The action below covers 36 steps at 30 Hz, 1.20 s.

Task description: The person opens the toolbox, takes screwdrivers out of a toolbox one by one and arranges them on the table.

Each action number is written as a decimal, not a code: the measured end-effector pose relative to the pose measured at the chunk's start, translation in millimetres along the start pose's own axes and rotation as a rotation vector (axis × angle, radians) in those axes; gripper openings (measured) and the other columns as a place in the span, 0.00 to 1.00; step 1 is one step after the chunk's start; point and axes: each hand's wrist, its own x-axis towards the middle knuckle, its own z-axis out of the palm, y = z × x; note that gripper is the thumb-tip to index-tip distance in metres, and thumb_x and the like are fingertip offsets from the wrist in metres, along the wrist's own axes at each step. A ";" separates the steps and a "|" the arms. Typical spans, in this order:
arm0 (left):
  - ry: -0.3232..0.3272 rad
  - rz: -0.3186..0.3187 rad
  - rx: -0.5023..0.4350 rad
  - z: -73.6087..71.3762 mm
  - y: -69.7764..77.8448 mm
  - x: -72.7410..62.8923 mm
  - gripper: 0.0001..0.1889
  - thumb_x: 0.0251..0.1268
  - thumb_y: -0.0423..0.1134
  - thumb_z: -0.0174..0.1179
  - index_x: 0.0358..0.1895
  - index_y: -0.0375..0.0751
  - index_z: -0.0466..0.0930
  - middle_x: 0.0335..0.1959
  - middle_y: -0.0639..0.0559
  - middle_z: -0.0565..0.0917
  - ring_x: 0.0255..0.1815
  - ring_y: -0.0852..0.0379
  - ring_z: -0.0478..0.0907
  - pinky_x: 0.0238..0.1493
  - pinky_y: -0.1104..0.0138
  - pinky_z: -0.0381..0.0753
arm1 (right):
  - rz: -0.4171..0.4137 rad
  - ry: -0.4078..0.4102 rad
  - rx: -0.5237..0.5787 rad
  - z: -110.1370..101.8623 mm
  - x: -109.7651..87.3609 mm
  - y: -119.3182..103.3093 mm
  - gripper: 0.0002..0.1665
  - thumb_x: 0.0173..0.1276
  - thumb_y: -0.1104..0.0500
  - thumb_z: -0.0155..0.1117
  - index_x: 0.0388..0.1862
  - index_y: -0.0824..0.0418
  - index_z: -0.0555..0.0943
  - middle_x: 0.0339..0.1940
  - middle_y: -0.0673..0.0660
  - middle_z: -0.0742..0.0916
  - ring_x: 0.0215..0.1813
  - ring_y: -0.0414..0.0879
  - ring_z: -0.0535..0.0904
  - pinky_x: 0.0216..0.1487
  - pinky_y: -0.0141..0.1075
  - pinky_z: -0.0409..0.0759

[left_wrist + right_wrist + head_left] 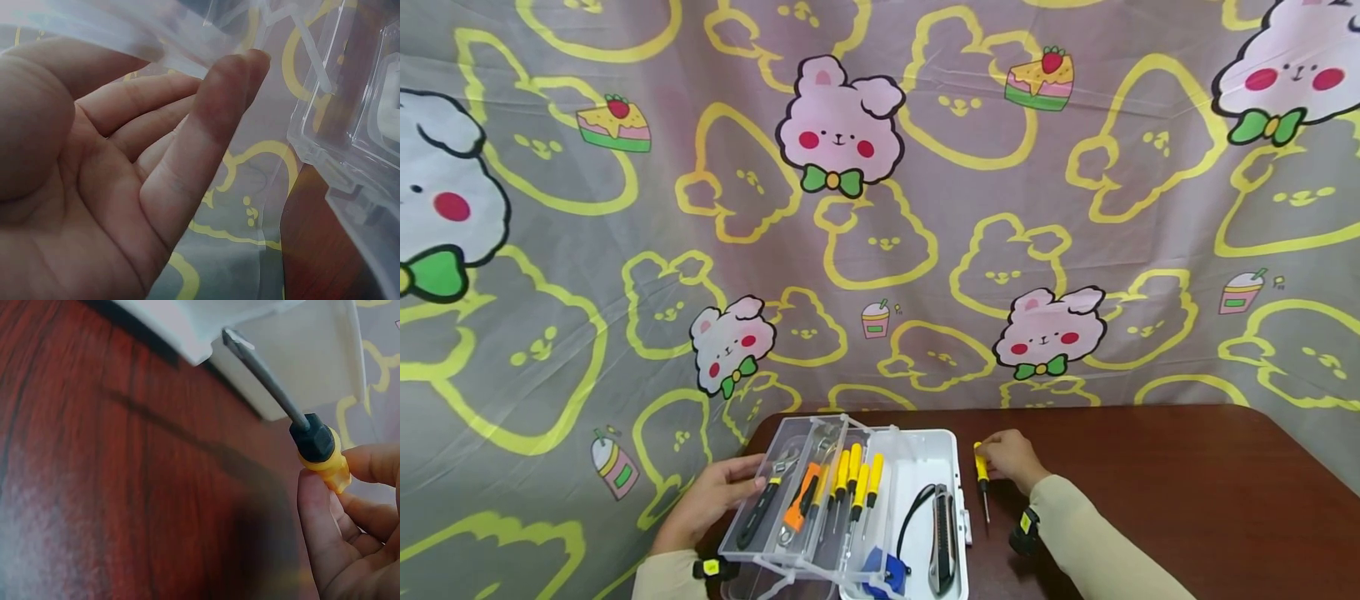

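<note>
Right hand (1011,458) pinching metal-shafted yellow screwdriver (982,477), left hand (709,500) gripping clear plastic tray (771,556)

Right of the right hand (1011,458), the bare reddish-brown wooden table (1180,492) leaves wide room to pass, up to the patterned grey curtain (940,200). The raised clear plastic tray (752,556), with the left hand (711,498) at its edge, blocks the white plastic box (925,457) from the left; inside, a black-and-grey utility knife (942,542) and blue tape measure (889,572) crowd the near end, leaving the far end free.
</note>
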 end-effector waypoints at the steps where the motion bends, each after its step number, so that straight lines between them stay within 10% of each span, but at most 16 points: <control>1: -0.001 0.001 -0.001 -0.2 -0.2 0.0 0.32 0.65 0.42 0.64 0.67 0.25 0.67 0.57 0.34 0.78 0.44 0.47 0.82 0.42 0.55 0.81 | 0.001 0.000 -0.006 -0.4 0.1 1.5 0.15 0.65 0.64 0.63 0.43 0.76 0.81 0.33 0.61 0.83 0.32 0.51 0.80 0.32 0.43 0.83; 36: 0.001 0.017 0.012 -1.5 -3.5 2.9 0.32 0.66 0.43 0.64 0.67 0.26 0.67 0.58 0.34 0.77 0.46 0.48 0.82 0.42 0.55 0.81 | 0.021 0.000 -0.138 -31.8 3.3 21.7 0.15 0.63 0.64 0.65 0.44 0.74 0.83 0.29 0.59 0.83 0.28 0.49 0.81 0.30 0.41 0.83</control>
